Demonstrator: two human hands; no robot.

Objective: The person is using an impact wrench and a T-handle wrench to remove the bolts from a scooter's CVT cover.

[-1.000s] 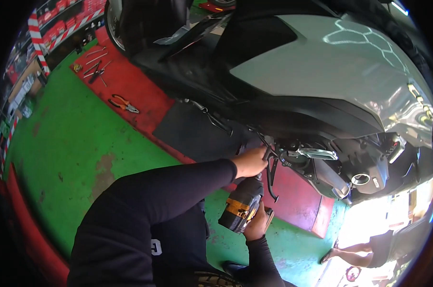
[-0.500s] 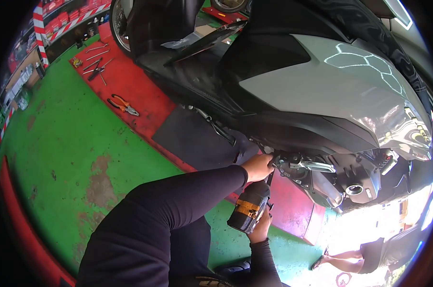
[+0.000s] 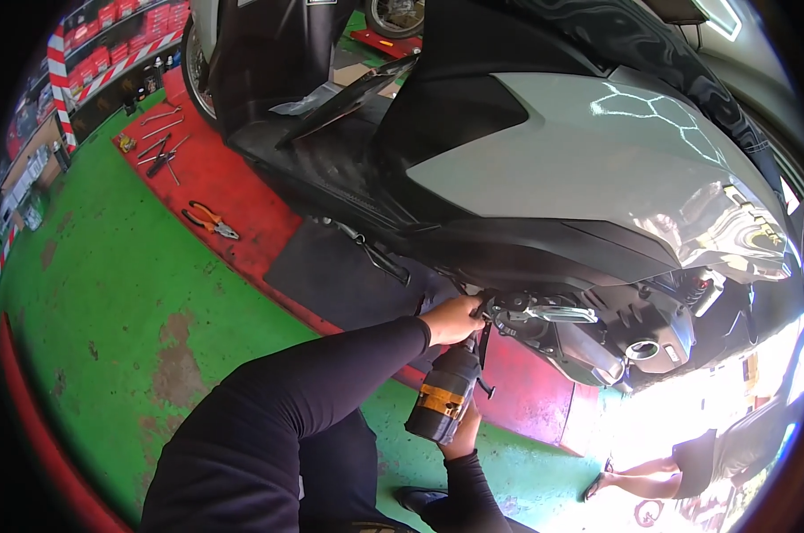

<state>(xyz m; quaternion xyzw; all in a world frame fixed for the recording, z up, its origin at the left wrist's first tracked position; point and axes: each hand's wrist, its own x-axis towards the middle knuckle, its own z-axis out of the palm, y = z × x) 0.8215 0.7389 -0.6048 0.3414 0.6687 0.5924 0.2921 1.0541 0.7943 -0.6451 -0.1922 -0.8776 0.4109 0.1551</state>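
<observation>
A grey and black scooter (image 3: pixel 544 169) stands in front of me. My left hand (image 3: pixel 455 320) reaches to its lower side, fingers closed beside the engine cover (image 3: pixel 519 318); what they grip is hidden. Just below that hand is a dark impact wrench (image 3: pixel 443 397) with a band of orange-brown tape around its body. Its nose points up toward the cover by my left fingers. My right hand (image 3: pixel 462 433) is wrapped around the wrench's handle from behind, partly hidden by the tool body.
Orange-handled pliers (image 3: pixel 211 220) and several hand tools (image 3: pixel 160 153) lie on the red platform (image 3: pixel 251 209) at left. A dark mat (image 3: pixel 322 271) lies under the scooter. Stocked shelves (image 3: pixel 109 44) line the far left. Another person's legs (image 3: pixel 641 480) show at lower right.
The view has shifted, so the scooter and platform sit farther left in the picture. The wrench sits slightly lower relative to my left hand; both hands keep their holds.
</observation>
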